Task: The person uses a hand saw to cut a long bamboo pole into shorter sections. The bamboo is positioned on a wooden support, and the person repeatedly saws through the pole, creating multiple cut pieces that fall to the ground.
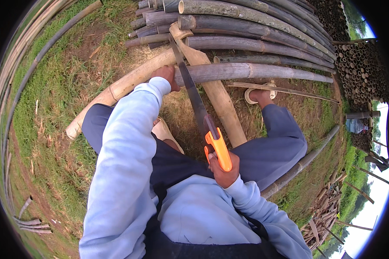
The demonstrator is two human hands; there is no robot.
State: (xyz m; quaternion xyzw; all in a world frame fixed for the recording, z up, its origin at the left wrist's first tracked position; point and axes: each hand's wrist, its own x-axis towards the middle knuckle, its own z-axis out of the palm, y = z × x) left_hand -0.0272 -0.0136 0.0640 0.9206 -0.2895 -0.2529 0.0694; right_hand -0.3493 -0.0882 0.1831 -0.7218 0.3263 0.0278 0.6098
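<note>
My right hand (224, 169) is closed round the orange handle of a hand saw (194, 97), low in front of my body. From there the long dark blade slants up and to the left, passing over a grey bamboo pole (246, 71) close to its left end. My left hand (166, 77) is wrapped round that end, just left of the blade. Beneath the pole, a pale thick bamboo support (218, 97) crosses another pale bamboo length (121, 88) near their far ends. Whether the teeth have cut into the pole I cannot tell.
Several long bamboo poles (255, 32) lie stacked beyond my hands. A thin split strip (285, 89) rests near my sandalled right foot (260, 96). Cut bamboo pieces (361, 71) are piled at far right, scraps (322, 216) at lower right. More poles (19, 60) line the left.
</note>
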